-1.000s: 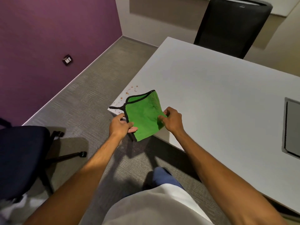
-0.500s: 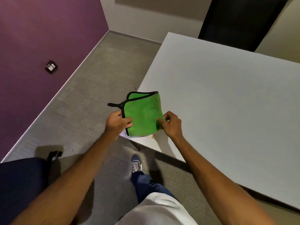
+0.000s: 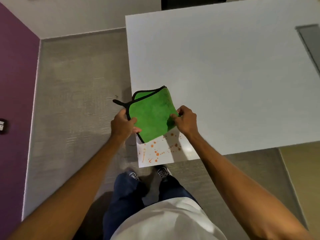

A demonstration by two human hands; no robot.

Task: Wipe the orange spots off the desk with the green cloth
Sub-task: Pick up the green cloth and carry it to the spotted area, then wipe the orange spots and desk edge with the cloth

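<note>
A folded green cloth [image 3: 152, 113] with black edging hangs in the air just above the near left corner of the white desk [image 3: 225, 75]. My left hand [image 3: 122, 125] pinches its left edge and my right hand [image 3: 186, 121] pinches its right edge. Orange spots [image 3: 159, 150] are scattered on the desk corner directly below the cloth, between my hands and the desk's near edge. The cloth hides part of the corner behind it.
A grey inset panel [image 3: 310, 44] sits at the desk's far right. Grey carpet [image 3: 78, 101] lies left of the desk, bounded by a purple wall [image 3: 15, 84]. My feet [image 3: 162, 171] stand just below the desk corner.
The view has swung round over the desk corner, so the orange spots now show below the cloth. Both hands keep their hold on the cloth.
</note>
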